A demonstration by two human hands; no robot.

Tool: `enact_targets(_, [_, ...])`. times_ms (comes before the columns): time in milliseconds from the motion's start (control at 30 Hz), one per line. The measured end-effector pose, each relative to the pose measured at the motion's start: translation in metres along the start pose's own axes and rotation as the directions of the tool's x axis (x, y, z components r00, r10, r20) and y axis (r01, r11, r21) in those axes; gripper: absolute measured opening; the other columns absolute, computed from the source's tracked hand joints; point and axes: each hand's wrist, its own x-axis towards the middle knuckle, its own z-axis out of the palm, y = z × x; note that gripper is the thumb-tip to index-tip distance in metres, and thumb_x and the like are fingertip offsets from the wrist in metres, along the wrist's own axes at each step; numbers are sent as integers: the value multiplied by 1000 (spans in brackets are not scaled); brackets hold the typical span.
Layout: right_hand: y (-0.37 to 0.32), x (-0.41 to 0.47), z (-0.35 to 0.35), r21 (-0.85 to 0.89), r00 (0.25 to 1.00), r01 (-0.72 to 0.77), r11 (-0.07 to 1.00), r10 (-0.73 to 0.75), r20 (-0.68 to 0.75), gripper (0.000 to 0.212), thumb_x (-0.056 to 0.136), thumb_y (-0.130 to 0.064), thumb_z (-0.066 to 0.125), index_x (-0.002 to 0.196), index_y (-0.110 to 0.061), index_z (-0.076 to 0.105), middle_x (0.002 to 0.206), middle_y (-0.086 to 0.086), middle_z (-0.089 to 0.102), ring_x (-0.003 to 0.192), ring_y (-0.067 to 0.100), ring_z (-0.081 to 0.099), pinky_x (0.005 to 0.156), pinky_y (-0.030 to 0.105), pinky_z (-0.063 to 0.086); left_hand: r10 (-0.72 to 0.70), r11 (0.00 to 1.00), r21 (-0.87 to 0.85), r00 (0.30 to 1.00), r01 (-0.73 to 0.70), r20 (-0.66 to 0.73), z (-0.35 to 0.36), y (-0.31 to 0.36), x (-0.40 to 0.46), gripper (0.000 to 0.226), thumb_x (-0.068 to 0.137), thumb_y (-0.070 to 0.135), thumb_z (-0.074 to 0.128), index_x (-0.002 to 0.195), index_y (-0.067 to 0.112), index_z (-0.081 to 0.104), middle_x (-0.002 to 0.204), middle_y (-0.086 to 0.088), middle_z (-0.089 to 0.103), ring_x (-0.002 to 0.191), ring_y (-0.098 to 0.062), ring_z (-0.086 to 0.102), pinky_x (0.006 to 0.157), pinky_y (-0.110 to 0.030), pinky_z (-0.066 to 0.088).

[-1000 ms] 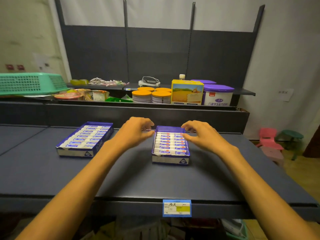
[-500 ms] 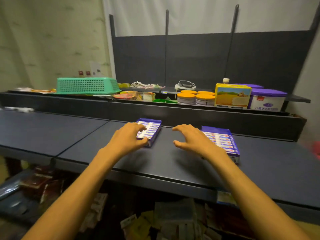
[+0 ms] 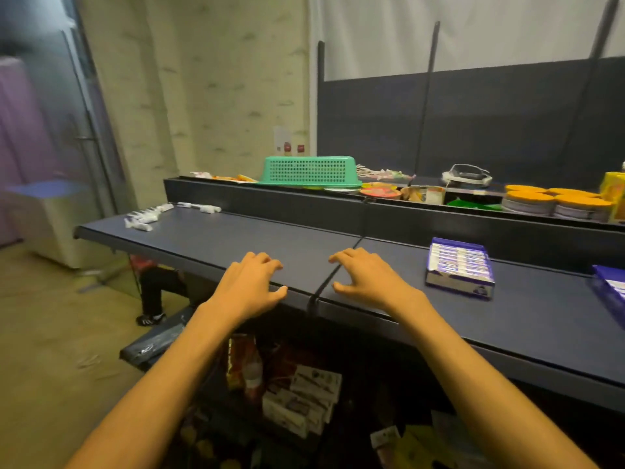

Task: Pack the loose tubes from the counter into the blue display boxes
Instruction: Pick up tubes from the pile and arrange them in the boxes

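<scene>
From the head view, you have one blue display box (image 3: 459, 265) sitting on the counter (image 3: 236, 238) to your right, and its rows look full of tubes. A second blue box (image 3: 610, 289) shows only as a corner at the right edge of the frame, so you cannot tell how full it is. The loose tubes (image 3: 145, 216) lie in a small scatter at the far left end of the counter, near its back rail, well apart from both boxes and from your hands. Judging by that, at least one box is packed and this last scatter is what remains to collect and bring over.

Your left hand (image 3: 248, 286) sits palm down at the counter's front edge, fingers loosely spread and bent, holding nothing. Your right hand (image 3: 367, 277) is just beside it, across the seam between the two counter panels, fingers likewise relaxed and empty. Both forearms reach forward from the bottom of the frame, angled toward the left part of the counter.
</scene>
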Motion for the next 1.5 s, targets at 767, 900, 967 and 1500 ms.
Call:
enact_targets(767, [-182, 364, 132, 9, 992, 127, 992, -127, 26, 53, 94, -38, 57, 141, -21, 41, 144, 4, 45, 131, 24, 39, 104, 39, 35, -207, 978, 46, 978, 206, 28, 51, -397, 96, 54, 90, 50, 54, 138, 27, 46, 140, 2, 48, 128, -18, 41, 99, -38, 41])
enact_targets(900, [-198, 419, 139, -3, 993, 112, 994, -112, 39, 54, 93, -38, 58, 142, -22, 41, 145, 3, 44, 131, 23, 39, 103, 38, 35, -203, 979, -19, 979, 203, 9, 58, -445, 130, 53, 90, 48, 56, 137, 28, 48, 143, 2, 45, 129, -17, 42, 101, -37, 42])
enact_targets(967, [-205, 445, 143, -7, 994, 106, 994, -106, 33, 54, 93, -39, 58, 142, -22, 41, 146, 3, 43, 132, 23, 39, 104, 38, 35, -193, 980, -45, 981, 192, -9, 62, -468, 146, 48, 89, 46, 57, 133, 28, 52, 139, 2, 49, 125, -17, 46, 97, -35, 43])
enact_targets(1500, [-265, 612, 200, 11, 987, -162, 987, 162, 23, 52, 91, -38, 61, 139, -25, 47, 143, 2, 47, 127, 20, 46, 102, 35, 41, -7, 978, -206, 1000, 11, 21, 116, -683, 298, 43, 90, 38, 62, 131, 26, 55, 129, -1, 59, 111, -18, 57, 94, -37, 50])
